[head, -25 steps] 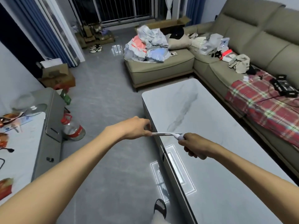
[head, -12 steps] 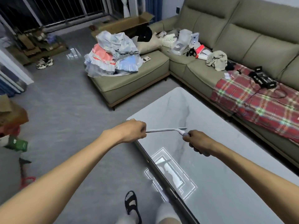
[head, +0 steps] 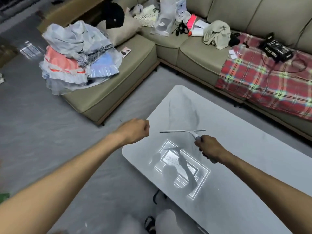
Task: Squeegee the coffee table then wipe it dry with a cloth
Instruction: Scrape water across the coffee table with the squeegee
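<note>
A white marble-patterned coffee table [head: 244, 166] fills the lower right of the head view, with a ceiling light reflected in its glossy top. My right hand [head: 210, 146] grips the handle of a white squeegee [head: 183, 131], whose long thin blade hangs level a little above the table's near-left part. My left hand [head: 135, 131] is a closed fist just left of the blade's free end, over the table's left edge, holding nothing. No cloth for wiping can be made out on the table.
An olive L-shaped sofa [head: 194, 53] wraps the far side, close to the table. On it lie a heap of clothes [head: 79, 59], bags and a red plaid blanket [head: 263, 81]. Grey tiled floor [head: 42, 124] lies to the left. My sandalled feet [head: 150, 223] stand by the table's near edge.
My left hand has let go of the squeegee blade's end and pulled back into a fist. The view has swung right and down, and the squeegee sits further over the table.
</note>
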`<action>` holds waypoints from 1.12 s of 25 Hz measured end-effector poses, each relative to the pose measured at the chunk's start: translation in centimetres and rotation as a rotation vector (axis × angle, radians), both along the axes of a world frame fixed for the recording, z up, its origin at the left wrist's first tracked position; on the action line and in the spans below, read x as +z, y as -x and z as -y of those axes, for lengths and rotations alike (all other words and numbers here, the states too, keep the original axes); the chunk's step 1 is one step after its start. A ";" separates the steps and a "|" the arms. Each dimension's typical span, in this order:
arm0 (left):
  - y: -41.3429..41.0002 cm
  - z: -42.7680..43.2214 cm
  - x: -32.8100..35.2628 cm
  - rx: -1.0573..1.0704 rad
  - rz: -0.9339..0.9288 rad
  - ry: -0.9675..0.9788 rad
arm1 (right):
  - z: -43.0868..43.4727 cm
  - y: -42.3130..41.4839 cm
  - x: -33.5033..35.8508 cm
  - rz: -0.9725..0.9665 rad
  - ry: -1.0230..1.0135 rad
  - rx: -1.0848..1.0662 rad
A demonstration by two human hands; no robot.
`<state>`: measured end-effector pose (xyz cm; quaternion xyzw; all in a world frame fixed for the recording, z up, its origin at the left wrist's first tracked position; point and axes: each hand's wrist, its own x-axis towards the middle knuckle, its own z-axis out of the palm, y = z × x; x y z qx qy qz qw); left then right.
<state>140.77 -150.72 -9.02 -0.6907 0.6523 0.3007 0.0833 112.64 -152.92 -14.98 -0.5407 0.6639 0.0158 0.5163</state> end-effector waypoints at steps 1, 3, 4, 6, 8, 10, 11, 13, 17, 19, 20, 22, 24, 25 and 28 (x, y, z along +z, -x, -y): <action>-0.7 1.8 -1.1 -0.003 0.003 -0.024 | 1.7 -0.8 -0.4 0.000 0.001 -0.013; -1.7 5.5 -3.9 0.019 -0.024 -0.056 | 5.2 -2.1 -1.6 0.000 0.027 -0.036; -2.1 7.3 -5.8 0.036 -0.050 -0.054 | 6.9 -2.6 -2.6 -0.011 0.044 -0.048; -2.6 10.8 -11.1 0.063 -0.099 -0.048 | 9.4 -3.5 -5.7 -0.033 0.073 -0.063; -3.2 14.1 -17.8 0.060 -0.124 -0.085 | 11.2 -4.3 -10.4 -0.085 0.094 -0.099; -3.5 16.8 -24.4 0.041 -0.099 -0.134 | 12.5 -4.8 -15.0 -0.148 0.109 -0.120; -3.5 17.9 -27.3 0.020 -0.085 -0.132 | 13.3 -5.0 -16.5 -0.164 0.128 -0.123; -3.8 20.6 -33.3 -0.024 -0.059 -0.089 | 16.7 -6.0 -20.2 -0.212 0.208 -0.116; -3.7 23.6 -40.9 -0.094 0.002 -0.005 | 27.3 -8.7 -25.3 -0.275 0.374 -0.092; -3.7 23.8 -42.8 -0.113 0.000 0.005 | 31.6 -10.2 -27.2 -0.261 0.362 -0.130; -3.8 23.7 -43.5 -0.129 -0.006 0.002 | 33.2 -11.0 -28.1 -0.265 0.361 -0.145; -3.9 23.7 -44.4 -0.168 -0.009 -0.020 | 35.5 -11.9 -29.7 -0.293 0.361 -0.131; -3.8 23.9 -44.7 -0.194 -0.018 -0.061 | 36.3 -12.2 -30.7 -0.338 0.347 -0.092; -3.8 24.2 -44.6 -0.200 -0.023 -0.086 | 36.4 -12.2 -31.0 -0.366 0.355 -0.064; -3.6 24.9 -44.1 -0.205 -0.032 -0.171 | 34.2 -10.9 -31.6 -0.441 0.451 0.074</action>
